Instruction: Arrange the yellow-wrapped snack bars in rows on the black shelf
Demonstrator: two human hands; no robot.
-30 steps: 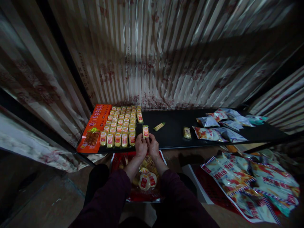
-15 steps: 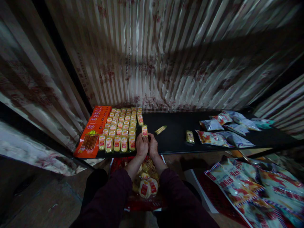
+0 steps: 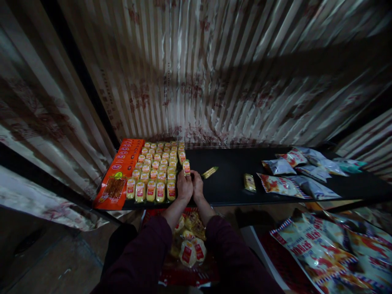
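My left hand [image 3: 184, 187] and my right hand [image 3: 197, 185] are side by side over the front of a black shelf [image 3: 232, 179]. Together they pinch a small yellow snack packet with a red label [image 3: 186, 167], held upright at the right end of a tidy block of the same packets [image 3: 156, 169]. The fingers of both hands are closed on its lower end. An open red bag with more yellow packets [image 3: 190, 245] lies below my forearms.
Flat orange packets [image 3: 121, 171] lie left of the yellow block. A loose yellow stick packet [image 3: 210, 172] and another small packet [image 3: 250, 182] lie on the shelf, with silver and red snack bags [image 3: 290, 173] to the right. Large bags [image 3: 330, 249] lie lower right. Striped wrapping covers the walls.
Both hands have carried the yellow packet a little further back, up against the right edge of the packet block. The camera has tipped slightly.
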